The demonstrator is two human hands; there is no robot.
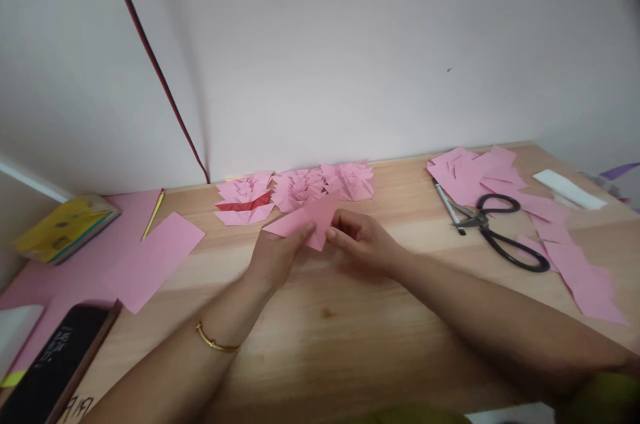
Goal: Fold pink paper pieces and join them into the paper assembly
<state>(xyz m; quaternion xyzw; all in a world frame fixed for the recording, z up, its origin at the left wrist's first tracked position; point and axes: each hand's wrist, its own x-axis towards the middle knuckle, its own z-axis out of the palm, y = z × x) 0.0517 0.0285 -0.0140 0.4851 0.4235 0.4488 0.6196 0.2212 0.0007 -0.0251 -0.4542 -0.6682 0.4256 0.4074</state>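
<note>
A partly folded piece of pink paper (320,219) is held up over the middle of the table. My left hand (280,252) grips it from the left, thumb lying on top of the paper. On the other side my right hand (363,239) has its thumb and curled index finger at the paper's right edge, closed together there. Just behind the hands, folded pink paper pieces stand in three clusters: a left cluster (245,216) with one red piece in it, a middle cluster (295,189) and a right cluster (353,183).
Black-handled scissors (517,263) lie at the right beside a white pen (447,203), loose pink paper pieces (457,174) and a white strip (569,189). To the left are large pink sheets (160,261), a yellow pencil (153,214), a yellow packet (65,227) and a black case (60,357).
</note>
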